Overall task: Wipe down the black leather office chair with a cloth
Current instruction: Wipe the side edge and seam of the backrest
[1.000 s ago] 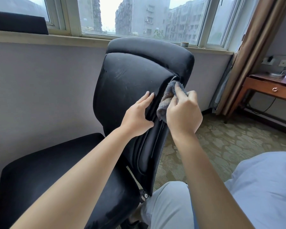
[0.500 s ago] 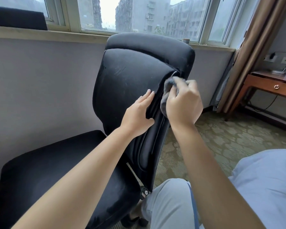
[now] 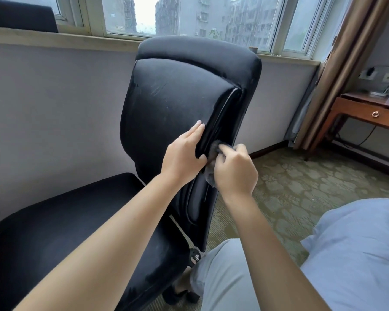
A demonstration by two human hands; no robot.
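Moved down the chair [image 3: 175,104] back's side edge since before: right hand [image 3: 234,169] clutching grey cloth [image 3: 211,173] against the seam. Left hand [image 3: 184,153] flat, fingers straight, pressing the backrest beside it.

Matt black leather chair [image 3: 171,108], fuzzy grey cloth [image 3: 213,150], seemingly glossy wood desk [image 3: 366,110]

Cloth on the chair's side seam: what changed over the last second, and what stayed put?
The right hand, gripping the cloth, slid down the seam of the chair from just under the headrest to about mid-backrest. The cloth is now mostly hidden behind the hand. Nothing was picked up or released. The left hand remains flat on the backrest beside the seam.
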